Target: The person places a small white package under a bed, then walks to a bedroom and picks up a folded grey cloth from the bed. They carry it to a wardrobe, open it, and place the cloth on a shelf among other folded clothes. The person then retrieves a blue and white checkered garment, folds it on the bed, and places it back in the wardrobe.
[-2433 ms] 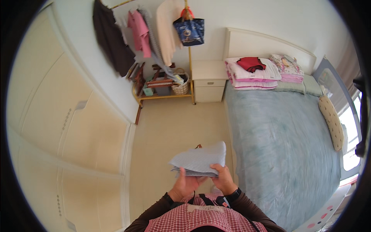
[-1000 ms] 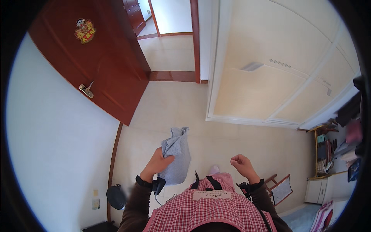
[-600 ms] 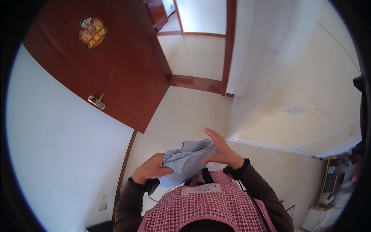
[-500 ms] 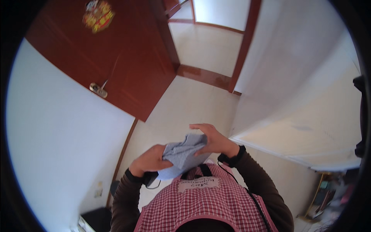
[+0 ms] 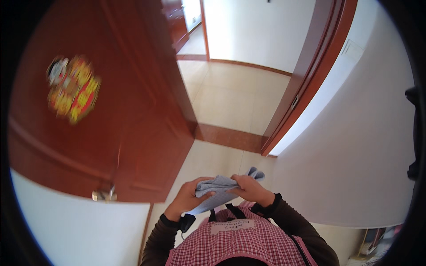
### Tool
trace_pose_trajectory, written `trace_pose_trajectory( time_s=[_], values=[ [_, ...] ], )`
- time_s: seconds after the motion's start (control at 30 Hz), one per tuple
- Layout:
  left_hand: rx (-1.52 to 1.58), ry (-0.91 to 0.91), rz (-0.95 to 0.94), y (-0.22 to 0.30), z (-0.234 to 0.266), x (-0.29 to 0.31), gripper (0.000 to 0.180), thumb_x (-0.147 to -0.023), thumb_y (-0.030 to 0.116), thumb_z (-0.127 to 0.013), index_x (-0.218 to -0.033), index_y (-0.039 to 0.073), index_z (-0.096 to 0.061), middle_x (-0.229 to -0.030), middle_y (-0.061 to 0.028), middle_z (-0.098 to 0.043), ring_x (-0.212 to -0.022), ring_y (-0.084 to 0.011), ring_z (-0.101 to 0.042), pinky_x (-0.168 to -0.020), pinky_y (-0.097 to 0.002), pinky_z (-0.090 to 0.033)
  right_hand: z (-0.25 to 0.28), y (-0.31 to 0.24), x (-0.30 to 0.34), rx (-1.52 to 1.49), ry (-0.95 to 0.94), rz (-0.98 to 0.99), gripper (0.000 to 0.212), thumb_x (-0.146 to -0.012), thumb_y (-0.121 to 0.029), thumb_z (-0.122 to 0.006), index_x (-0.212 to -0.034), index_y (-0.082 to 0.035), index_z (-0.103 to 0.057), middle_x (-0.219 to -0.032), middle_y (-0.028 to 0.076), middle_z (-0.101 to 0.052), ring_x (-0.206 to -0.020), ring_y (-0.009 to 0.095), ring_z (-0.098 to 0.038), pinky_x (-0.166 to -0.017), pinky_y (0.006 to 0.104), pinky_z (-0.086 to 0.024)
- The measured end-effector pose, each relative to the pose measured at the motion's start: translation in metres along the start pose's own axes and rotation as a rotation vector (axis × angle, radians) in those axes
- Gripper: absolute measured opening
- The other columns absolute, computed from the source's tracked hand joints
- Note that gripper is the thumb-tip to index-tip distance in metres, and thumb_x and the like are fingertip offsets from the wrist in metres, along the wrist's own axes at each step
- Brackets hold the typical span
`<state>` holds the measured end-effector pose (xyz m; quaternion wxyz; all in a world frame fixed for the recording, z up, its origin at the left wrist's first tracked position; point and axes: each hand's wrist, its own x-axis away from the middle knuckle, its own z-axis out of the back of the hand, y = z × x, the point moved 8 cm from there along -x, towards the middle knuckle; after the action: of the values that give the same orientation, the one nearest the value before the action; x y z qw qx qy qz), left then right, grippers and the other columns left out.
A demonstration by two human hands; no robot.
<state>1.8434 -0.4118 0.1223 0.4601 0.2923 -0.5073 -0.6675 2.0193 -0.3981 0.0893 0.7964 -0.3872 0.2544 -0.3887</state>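
A grey-blue cloth (image 5: 216, 185), folded in layers, is held between both hands in front of my checked apron (image 5: 248, 237). My left hand (image 5: 188, 196) grips its left end, thumb on the near side. My right hand (image 5: 254, 189) pinches the right part, and a loose fold of the cloth sticks out beyond the fingers. The lower part of the cloth hangs below the hands. Dark bands circle both wrists.
On the left stands an open red-brown door (image 5: 133, 111) with a metal handle (image 5: 105, 194) and a colourful sticker (image 5: 73, 91). Ahead lies a doorway with a brown threshold (image 5: 228, 137). A large pale panel (image 5: 355, 146) rises on the right, with shelved items (image 5: 377, 241) below.
The doorway and door have come closer and lower in view. My right fingers, spread before, have closed on the cloth, which is now flatter and more neatly folded.
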Motion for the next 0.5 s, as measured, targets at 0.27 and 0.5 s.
trace_pose_trajectory(
  time_s=[0.27, 0.5],
  values=[
    [-0.302, -0.239, -0.099, 0.005, 0.031, -0.238, 0.051, -0.085, 0.022, -0.075, -0.131, 0.01, -0.058, -0.102, -0.0191, -0.07, -0.091, -0.0335, -0.07, -0.079, -0.0372, -0.054, 0.099, 0.125, -0.106, -0.087, 0.261, -0.133, 0.035, -0.09, -0.026, -0.068, -0.107, 0.002, -0.056, -0.091, 0.027, -0.063, -0.086, 0.044, -0.062, -0.072, 0.0444, -0.048],
    [-0.213, -0.237, -0.141, 0.033, 0.068, -0.402, 0.067, -0.081, 0.008, -0.075, -0.142, 0.015, -0.048, -0.118, -0.0177, -0.067, -0.108, -0.0322, -0.066, -0.088, -0.0368, -0.053, 0.198, 0.207, -0.241, -0.127, 0.198, 0.026, 0.03, -0.087, -0.015, -0.064, -0.112, 0.0, -0.056, -0.095, 0.025, -0.065, -0.092, 0.043, -0.064, -0.078, 0.0447, -0.05]
  ],
)
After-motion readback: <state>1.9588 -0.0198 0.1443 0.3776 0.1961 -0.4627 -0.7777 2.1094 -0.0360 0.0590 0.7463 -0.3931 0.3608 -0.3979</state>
